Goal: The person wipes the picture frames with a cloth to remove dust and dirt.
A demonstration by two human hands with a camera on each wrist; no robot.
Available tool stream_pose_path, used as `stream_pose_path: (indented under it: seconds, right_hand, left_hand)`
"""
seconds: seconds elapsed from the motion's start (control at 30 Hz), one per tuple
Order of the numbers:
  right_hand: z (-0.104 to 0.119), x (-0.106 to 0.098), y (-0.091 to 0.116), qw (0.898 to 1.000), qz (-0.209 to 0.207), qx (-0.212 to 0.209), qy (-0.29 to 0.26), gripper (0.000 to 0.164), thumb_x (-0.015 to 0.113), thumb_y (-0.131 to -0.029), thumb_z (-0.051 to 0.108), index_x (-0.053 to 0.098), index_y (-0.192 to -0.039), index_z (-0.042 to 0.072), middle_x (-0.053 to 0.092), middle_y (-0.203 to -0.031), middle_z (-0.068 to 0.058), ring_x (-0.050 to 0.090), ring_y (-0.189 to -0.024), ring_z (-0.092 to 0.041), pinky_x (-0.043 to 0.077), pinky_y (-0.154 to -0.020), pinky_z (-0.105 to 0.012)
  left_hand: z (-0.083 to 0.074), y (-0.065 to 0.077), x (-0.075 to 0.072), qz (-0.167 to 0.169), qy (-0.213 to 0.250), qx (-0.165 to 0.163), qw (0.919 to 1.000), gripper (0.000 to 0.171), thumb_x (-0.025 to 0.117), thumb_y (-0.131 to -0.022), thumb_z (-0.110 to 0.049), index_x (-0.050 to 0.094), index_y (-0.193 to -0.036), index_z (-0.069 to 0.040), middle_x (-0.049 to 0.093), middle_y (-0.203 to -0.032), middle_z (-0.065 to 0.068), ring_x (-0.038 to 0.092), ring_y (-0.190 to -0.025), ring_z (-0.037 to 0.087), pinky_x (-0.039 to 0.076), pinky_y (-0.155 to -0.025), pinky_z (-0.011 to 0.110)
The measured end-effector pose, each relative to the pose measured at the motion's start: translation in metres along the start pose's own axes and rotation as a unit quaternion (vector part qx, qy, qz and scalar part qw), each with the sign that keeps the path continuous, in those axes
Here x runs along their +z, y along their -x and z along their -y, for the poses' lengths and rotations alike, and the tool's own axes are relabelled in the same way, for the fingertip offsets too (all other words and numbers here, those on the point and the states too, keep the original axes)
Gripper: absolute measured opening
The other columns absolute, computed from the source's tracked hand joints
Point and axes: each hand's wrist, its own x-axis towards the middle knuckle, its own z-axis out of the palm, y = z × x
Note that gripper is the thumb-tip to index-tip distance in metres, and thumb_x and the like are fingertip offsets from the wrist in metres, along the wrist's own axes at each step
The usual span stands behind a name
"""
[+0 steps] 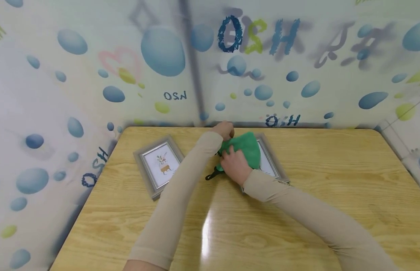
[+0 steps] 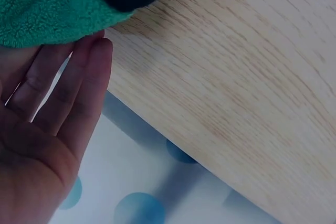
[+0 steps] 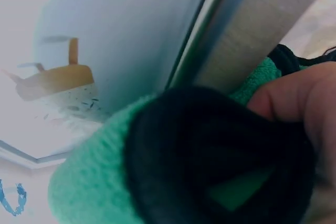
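My right hand (image 1: 236, 165) grips a green cloth (image 1: 247, 148) with a black edge, spread over the right picture frame (image 1: 275, 162). In the right wrist view, its finger and thumb (image 3: 294, 98) pinch the folded black edge (image 3: 210, 108), close beside the frame's grey border (image 3: 252, 30). My left hand (image 1: 224, 130) is at the cloth's far left side, near the table's back edge. In the left wrist view, its extended fingers (image 2: 86, 82) reach to the underside of the cloth (image 2: 47, 19). The cloth hides its thumb and any hold there.
Another grey picture frame (image 1: 160, 165), with a plant print, lies on the left of the wooden table (image 1: 331, 210), partly behind my left sleeve. A black loop (image 1: 213, 174) sticks out from the cloth. A wall (image 1: 210, 86) patterned with blue dots stands behind the table.
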Motion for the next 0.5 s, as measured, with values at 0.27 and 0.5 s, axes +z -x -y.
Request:
stream_pose_path:
  seconds: [0.27,0.5]
  right_hand:
    - [-0.006,0.001,0.021,0.992,-0.003,-0.035,-0.125,0.02,0.067,-0.091,0.017,0.069,-0.109,0.009,0.063,-0.119,-0.009,0.056,-0.111,-0.036,0.055,-0.064,-0.036]
    - [-0.042,0.002,0.049,0.943,0.025,-0.079,-0.324,0.048,0.066,-0.082,-0.003,0.06,-0.128,0.007,0.052,-0.138,-0.013,0.047,-0.126,-0.038,0.046,-0.095,-0.047]
  left_hand:
    - [-0.001,0.0,0.005,-0.002,-0.018,0.019,0.9997,0.012,0.065,-0.093,-0.012,0.075,-0.097,-0.008,0.069,-0.106,0.006,0.063,-0.088,0.017,0.051,-0.07,0.025]
    - [-0.007,0.012,0.003,-0.004,-0.065,0.02,0.9977,0.02,0.065,-0.093,-0.026,0.075,-0.1,-0.01,0.069,-0.108,0.003,0.065,-0.083,0.017,0.052,-0.068,0.028]
